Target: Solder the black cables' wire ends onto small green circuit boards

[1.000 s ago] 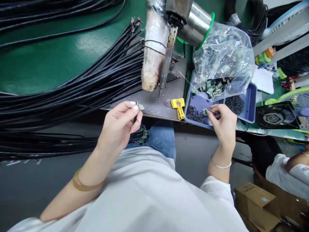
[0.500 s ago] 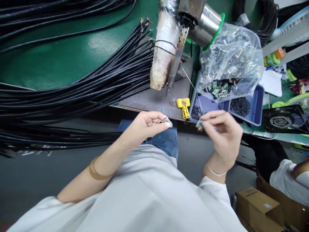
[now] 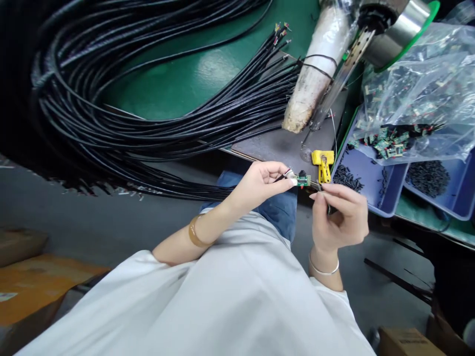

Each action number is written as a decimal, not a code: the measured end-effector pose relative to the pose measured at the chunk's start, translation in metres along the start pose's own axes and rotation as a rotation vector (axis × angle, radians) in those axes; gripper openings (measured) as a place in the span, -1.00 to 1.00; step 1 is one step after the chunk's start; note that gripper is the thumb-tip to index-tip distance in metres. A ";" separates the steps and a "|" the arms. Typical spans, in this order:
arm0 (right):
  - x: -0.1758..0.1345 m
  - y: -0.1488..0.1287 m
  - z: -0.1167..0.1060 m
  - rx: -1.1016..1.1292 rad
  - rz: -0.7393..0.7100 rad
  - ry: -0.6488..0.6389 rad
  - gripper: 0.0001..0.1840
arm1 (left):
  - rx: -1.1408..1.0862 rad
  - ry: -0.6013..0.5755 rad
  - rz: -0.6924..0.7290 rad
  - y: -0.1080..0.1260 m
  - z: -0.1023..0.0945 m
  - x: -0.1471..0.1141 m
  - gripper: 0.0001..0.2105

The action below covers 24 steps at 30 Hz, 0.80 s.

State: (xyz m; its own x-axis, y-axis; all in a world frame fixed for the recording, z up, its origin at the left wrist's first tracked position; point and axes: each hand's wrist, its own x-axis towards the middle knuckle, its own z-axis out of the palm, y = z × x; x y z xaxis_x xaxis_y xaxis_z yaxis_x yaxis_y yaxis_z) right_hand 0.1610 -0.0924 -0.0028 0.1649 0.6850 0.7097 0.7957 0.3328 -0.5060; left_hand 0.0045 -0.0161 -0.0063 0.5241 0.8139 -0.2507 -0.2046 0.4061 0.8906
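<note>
A small green circuit board [image 3: 304, 180] with a black part on it is pinched at its left end in my left hand [image 3: 261, 183]. Thin coloured wire ends [image 3: 287, 172] of a black cable show at the same fingertips. My right hand [image 3: 339, 215], just to the right of the board, is closed on a thin metal tool that looks like tweezers [image 3: 316, 185]. Its tip lies at the board's right end; whether they touch is too small to tell. A yellow clip [image 3: 323, 165] sits on the bench edge just beyond the fingers.
Many black cables [image 3: 178, 123] cover the bench at left. A hot-tool nozzle [image 3: 322, 106] beside a wrapped white tube [image 3: 315, 69] hangs over a dark board. Purple trays [image 3: 374, 200] with small black tubes, a plastic bag [image 3: 426, 84] of circuit boards and a solder spool [image 3: 401, 37] stand right.
The circuit board has gone from my right hand to my left fingertips. My hands have come closer together, and a thin metal tool shows in my right hand. The view has swung left.
</note>
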 end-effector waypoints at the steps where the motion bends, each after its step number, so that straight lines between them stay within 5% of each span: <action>1: -0.003 0.000 0.003 -0.020 -0.053 -0.014 -0.73 | -0.003 0.003 -0.008 0.001 0.000 0.000 -0.81; 7: -0.010 0.001 0.017 -0.015 -0.128 -0.064 -0.71 | -0.020 0.012 -0.025 0.001 -0.002 0.002 -0.72; 17: 0.003 -0.005 0.017 0.306 0.277 0.039 -0.84 | -0.122 -0.058 -0.017 -0.002 -0.006 0.000 -0.81; 24: 0.006 -0.003 0.016 0.303 0.274 0.023 -0.82 | -0.111 -0.003 -0.031 -0.001 -0.005 0.002 -0.73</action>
State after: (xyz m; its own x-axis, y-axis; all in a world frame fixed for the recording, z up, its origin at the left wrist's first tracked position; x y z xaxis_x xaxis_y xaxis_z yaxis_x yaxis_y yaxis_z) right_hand 0.1503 -0.0792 -0.0048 0.3625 0.7614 0.5375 0.5134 0.3182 -0.7970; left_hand 0.0020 -0.0127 -0.0091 0.5337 0.7991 -0.2767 -0.2786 0.4751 0.8347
